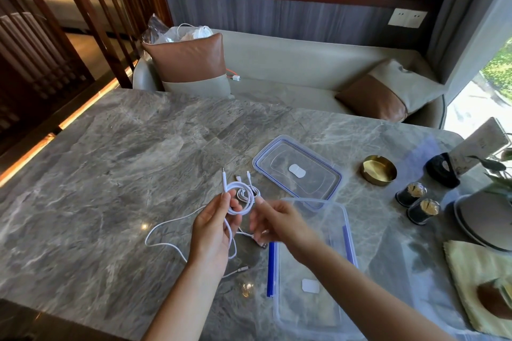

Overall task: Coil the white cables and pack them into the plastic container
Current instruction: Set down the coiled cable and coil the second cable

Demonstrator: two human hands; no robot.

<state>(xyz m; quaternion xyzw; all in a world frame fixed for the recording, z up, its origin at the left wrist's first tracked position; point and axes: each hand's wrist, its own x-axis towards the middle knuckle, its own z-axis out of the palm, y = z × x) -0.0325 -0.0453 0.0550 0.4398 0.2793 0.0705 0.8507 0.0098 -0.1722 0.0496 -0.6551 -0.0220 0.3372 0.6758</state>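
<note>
A white cable [238, 213] is held in a small coil above the marble table [110, 174]. Its left side is gripped between the thumb and curled fingers of the left hand [213, 232], and its right side is pinched by the fingertips of the right hand [277, 223]. The loose tail is trailed past the left palm onto the tabletop at the left, while the open clear plastic container [313, 313] is set just right of the hands, its lid [279, 163] beyond.
</note>
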